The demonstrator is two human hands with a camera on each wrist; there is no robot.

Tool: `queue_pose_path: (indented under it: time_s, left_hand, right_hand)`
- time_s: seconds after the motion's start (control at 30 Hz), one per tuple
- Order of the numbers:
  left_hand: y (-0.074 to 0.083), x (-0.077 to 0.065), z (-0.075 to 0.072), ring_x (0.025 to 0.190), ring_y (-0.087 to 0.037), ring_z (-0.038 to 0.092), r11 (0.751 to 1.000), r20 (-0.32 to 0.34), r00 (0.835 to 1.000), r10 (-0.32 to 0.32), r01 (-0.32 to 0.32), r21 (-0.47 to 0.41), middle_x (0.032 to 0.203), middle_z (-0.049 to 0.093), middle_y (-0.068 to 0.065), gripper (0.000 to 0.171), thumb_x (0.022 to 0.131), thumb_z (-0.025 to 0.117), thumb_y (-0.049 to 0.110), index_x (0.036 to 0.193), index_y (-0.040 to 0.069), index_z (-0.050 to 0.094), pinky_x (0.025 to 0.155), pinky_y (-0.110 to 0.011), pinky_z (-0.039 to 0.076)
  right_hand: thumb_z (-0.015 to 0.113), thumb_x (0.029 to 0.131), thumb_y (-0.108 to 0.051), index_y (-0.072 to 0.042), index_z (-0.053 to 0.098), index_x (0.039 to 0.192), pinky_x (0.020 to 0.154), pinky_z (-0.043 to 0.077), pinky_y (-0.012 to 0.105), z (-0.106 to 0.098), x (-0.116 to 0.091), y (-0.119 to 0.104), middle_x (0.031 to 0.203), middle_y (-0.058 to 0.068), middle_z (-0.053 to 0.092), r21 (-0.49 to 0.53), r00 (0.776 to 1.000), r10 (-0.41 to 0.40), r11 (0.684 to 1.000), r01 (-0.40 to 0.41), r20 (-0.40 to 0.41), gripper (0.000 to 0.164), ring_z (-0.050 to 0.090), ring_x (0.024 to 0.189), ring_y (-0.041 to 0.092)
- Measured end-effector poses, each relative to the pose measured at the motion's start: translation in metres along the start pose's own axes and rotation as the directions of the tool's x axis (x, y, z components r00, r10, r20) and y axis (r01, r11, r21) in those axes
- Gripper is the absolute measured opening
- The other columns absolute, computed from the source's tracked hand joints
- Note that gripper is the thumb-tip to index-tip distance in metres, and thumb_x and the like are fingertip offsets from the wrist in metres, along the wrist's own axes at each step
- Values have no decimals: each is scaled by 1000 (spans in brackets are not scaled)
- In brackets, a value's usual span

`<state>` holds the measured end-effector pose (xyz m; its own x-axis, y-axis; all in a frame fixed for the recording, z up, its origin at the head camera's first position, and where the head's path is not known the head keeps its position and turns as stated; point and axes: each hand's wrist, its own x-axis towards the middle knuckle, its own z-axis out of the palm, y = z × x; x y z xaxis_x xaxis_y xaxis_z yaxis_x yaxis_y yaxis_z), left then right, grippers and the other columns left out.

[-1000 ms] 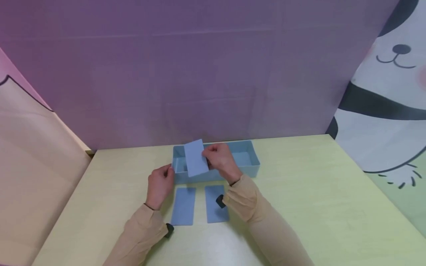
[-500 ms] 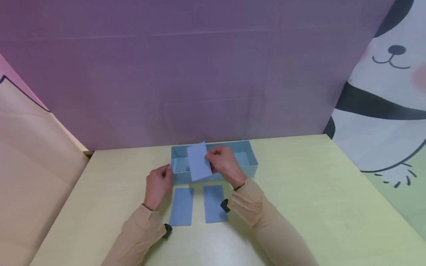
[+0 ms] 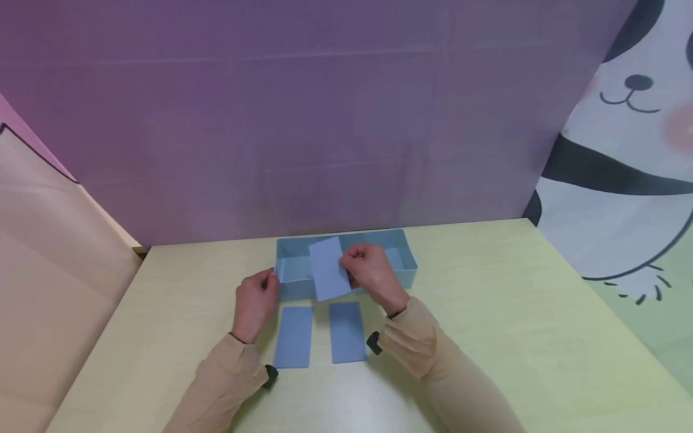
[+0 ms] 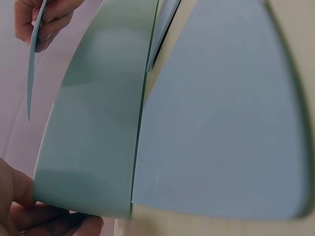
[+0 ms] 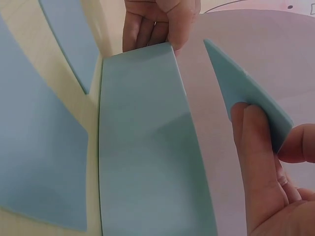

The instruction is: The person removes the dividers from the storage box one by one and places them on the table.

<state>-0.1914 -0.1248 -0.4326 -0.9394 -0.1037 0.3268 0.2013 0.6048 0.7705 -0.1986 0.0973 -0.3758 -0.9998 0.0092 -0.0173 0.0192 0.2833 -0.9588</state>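
My right hand (image 3: 373, 270) pinches a flat light-blue card (image 3: 329, 269) by its right edge, thumb on one side and fingers on the other. The card is tilted and overlaps the front of a long, open blue box (image 3: 295, 290) in the head view; the right wrist view has the card (image 5: 251, 93) raised beside the box wall (image 5: 147, 137). At the box's left end, my left hand (image 3: 254, 304) grips the corner, with thumb and fingers on the wall. Two more blue cards, a left one (image 3: 294, 337) and a right one (image 3: 348, 332), lie flat in front of the box.
The box stands at the back of a pale wooden table (image 3: 487, 313), close to a purple backdrop (image 3: 346, 120). A panda print (image 3: 622, 180) covers the right side, and a beige cloth (image 3: 49, 270) hangs at the left.
My right hand has drawn the card a little to the right and nearer to me, over the box's front wall. The left hand keeps its place at the box corner.
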Motion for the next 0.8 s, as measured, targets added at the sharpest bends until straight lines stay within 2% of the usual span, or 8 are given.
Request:
queue_pose_path:
  time_s: [0.8]
  left_hand:
    - [0,0,1,73,-21,55,1000,-6,1000,8,-8,10,92,66,-18,30,89,43,16,106,0,63,63,-41,45]
  right_hand:
    - [58,78,-11,-2,61,80,48,50,34,-21,-17,12,67,12,62,-9,1000,1,1000,-1,-14,10,56,54,24]
